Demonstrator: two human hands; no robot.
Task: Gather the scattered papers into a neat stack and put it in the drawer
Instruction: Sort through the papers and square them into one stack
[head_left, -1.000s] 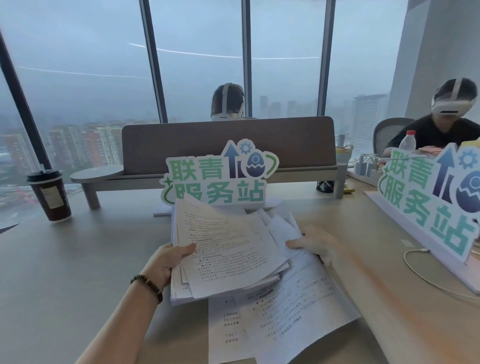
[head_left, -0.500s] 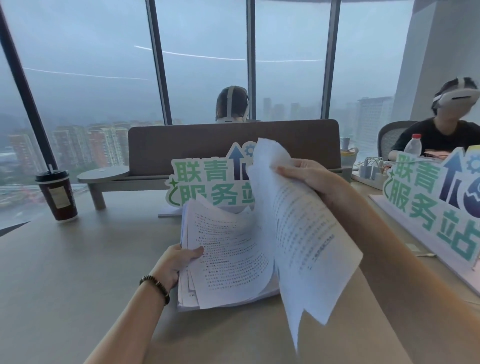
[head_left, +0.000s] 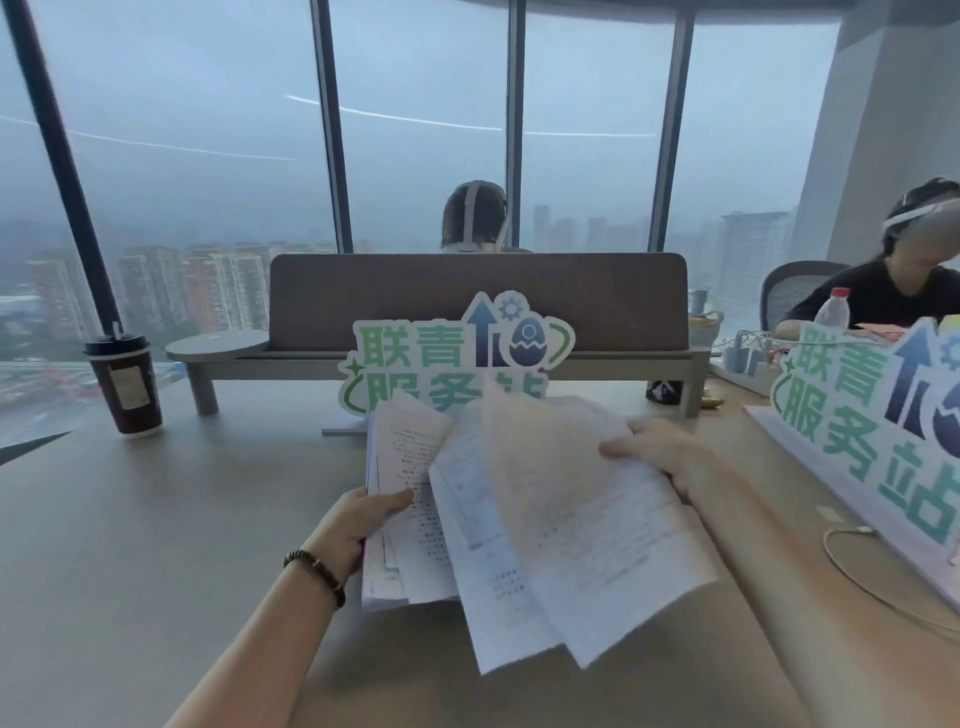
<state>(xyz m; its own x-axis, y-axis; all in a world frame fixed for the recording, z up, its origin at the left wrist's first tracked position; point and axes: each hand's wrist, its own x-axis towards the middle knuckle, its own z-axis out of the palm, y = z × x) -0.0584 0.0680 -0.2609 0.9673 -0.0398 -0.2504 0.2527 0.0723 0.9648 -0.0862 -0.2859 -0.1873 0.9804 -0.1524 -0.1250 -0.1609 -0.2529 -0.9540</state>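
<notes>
On desk, left hand (head_left: 358, 519) gripping papers (head_left: 410, 499), right hand (head_left: 660, 457) too

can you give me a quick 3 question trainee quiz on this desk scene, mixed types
1. True or false: the papers already form a neat stack.
2. Which hand wears the beaded bracelet? A left B right
3. Fill in: the coffee cup stands at the far ____ of the desk.

Key: 1 false, the loose sheets under the right hand lie askew over the pile gripped by the left hand. 2 A. 3 left.

pale desk (head_left: 130, 545) bears coffee cup (head_left: 124, 384), signs (head_left: 457, 358), papers (head_left: 415, 519).
</notes>
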